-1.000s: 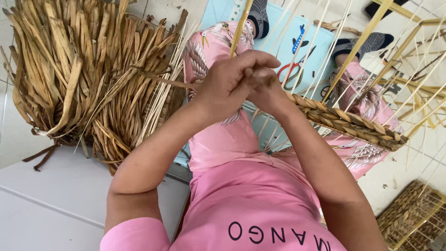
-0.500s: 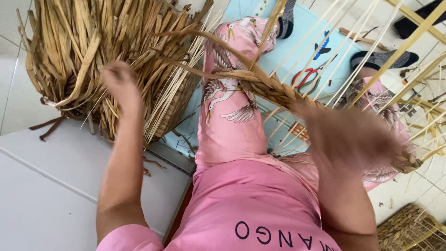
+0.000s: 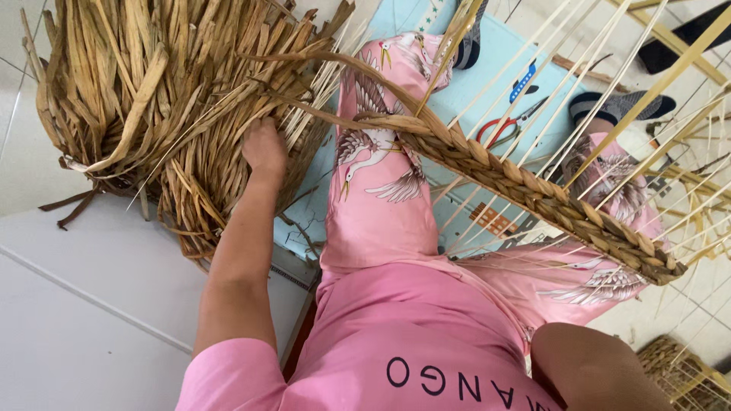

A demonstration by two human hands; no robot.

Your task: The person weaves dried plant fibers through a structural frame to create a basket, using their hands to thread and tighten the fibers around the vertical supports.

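Observation:
My left hand (image 3: 265,148) reaches into a big bundle of dried tan leaf strands (image 3: 137,99) lying on the floor to my left. Its fingers are buried among the strands, so its grip is hidden. A thick braided straw rim (image 3: 533,190) runs slantwise over my pink-trousered legs, with loose strands trailing from its upper left end toward the bundle. Thin pale reed stakes (image 3: 609,91) fan up from the rim. Only my right upper arm (image 3: 594,365) shows at the bottom right; the right hand is out of frame.
Red-handled scissors (image 3: 506,125) and a blue tool (image 3: 521,80) lie on a light blue mat (image 3: 487,68) under the stakes. A woven basket (image 3: 678,373) sits at the bottom right. White floor tiles (image 3: 91,304) spread to the left.
Both hands were together at the braid's end. The left hand swung left into the leaf bundle and moved lower; the right hand left the braid and dropped out of view.

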